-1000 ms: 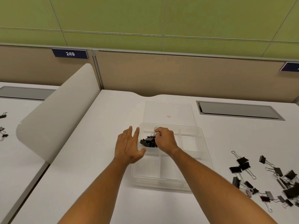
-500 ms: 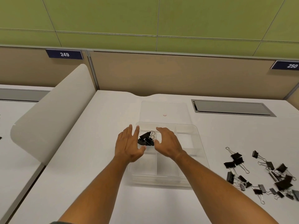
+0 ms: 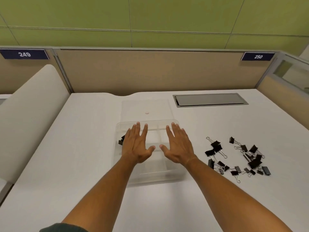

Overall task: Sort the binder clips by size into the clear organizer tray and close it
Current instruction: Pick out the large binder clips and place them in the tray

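Overhead, partition labels "249" [image 3: 24,54] and "250" [image 3: 258,56].

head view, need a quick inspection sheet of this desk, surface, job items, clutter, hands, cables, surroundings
surface: white desk, grey hatch set in it
job's things: clear organizer tray open, lid lying behind it; a few clips in tray, partly hidden; loose binder clips on the desk to the right
clutter: nothing seen
hands: left hand and right hand flat, fingers spread over the tray, holding nothing
cables: nothing seen
surroundings: beige partition, labels 249 and 250, green wall
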Available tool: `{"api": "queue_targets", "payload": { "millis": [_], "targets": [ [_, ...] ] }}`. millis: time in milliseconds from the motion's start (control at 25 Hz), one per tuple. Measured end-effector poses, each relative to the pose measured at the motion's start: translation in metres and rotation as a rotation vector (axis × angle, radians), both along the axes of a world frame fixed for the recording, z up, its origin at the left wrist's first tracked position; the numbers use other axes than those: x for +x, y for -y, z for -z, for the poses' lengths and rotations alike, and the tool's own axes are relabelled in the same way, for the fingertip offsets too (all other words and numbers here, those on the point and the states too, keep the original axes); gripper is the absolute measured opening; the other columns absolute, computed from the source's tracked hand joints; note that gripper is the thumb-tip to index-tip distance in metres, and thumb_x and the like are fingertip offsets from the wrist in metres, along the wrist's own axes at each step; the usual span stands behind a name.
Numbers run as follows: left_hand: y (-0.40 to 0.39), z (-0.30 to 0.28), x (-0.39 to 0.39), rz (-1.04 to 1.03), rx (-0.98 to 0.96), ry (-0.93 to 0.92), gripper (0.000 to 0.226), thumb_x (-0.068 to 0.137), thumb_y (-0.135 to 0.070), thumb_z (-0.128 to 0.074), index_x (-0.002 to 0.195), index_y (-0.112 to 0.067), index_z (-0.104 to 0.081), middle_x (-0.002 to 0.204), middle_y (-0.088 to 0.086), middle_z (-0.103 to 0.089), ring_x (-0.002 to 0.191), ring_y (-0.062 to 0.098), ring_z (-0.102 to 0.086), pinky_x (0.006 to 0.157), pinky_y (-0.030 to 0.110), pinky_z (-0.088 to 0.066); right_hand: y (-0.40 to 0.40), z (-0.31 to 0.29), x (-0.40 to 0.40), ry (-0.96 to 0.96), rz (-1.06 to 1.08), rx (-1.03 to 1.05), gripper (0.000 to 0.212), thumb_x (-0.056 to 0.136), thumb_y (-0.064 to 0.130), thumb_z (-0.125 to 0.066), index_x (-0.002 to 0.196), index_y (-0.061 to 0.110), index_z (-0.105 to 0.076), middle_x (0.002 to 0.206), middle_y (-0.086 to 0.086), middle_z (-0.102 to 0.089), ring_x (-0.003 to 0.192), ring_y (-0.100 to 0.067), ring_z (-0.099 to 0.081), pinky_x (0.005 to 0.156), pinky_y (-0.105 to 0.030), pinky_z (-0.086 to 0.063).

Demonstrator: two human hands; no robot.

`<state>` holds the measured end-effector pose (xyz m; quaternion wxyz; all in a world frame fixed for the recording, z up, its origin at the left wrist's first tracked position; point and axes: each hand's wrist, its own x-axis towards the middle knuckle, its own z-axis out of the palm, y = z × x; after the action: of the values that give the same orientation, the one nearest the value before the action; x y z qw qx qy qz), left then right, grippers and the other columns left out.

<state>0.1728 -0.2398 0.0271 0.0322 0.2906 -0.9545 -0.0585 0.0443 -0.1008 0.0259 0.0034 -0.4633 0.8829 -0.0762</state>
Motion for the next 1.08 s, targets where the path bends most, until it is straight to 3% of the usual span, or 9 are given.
{"api": "queue_targets", "payload": {
  "millis": [240, 680, 920, 1080],
  "targets": [
    [-0.045, -0.004, -0.041, 0.116, -0.015, -0.026, 0.088, 0.088, -0.067, -0.032, 0.153, -0.023, 0.01, 0.16, 0.013, 0.012, 0.149, 0.028, 0.009, 0.119, 0.043, 0.004, -0.06, -0.001, -0.031, 0.003, 0.115, -0.035, 0.087, 0.087, 0.06, -0.033, 0.154, 0.014, -0.001, 0.162, -0.015, 0.004, 0.15, -0.027, 0.007, 0.121, -0.043, 0.004],
    [-0.142, -0.002, -0.114, 0.218, -0.016, 0.001, 0.089, 0.088, -0.065, -0.034, 0.153, -0.022, 0.008, 0.161, 0.014, 0.008, 0.149, 0.027, 0.007, 0.121, 0.042, 0.002, -0.175, 0.005, -0.089, 0.059, 0.244, -0.072, 0.086, 0.09, 0.058, -0.04, 0.154, 0.014, -0.004, 0.162, -0.014, 0.0, 0.15, -0.026, 0.004, 0.122, -0.041, 0.001],
    [-0.188, 0.006, -0.141, 0.258, -0.034, 0.011, 0.09, 0.085, -0.065, -0.031, 0.153, -0.021, 0.006, 0.161, 0.017, 0.005, 0.149, 0.028, 0.004, 0.121, 0.044, 0.0, -0.225, 0.011, -0.114, 0.061, 0.299, -0.03, 0.088, 0.087, 0.06, -0.037, 0.154, 0.012, -0.004, 0.162, -0.016, -0.004, 0.15, -0.028, -0.001, 0.122, -0.043, -0.004],
    [-0.213, 0.013, -0.156, 0.281, -0.021, 0.018, 0.089, 0.086, -0.065, -0.033, 0.154, -0.02, 0.004, 0.161, 0.017, 0.003, 0.149, 0.028, 0.003, 0.121, 0.044, -0.001, -0.251, 0.018, -0.126, 0.144, 0.38, -0.081, 0.084, 0.09, 0.054, -0.046, 0.153, 0.012, -0.011, 0.16, -0.015, -0.011, 0.149, -0.029, -0.007, 0.121, -0.041, -0.012]
  ]
}}
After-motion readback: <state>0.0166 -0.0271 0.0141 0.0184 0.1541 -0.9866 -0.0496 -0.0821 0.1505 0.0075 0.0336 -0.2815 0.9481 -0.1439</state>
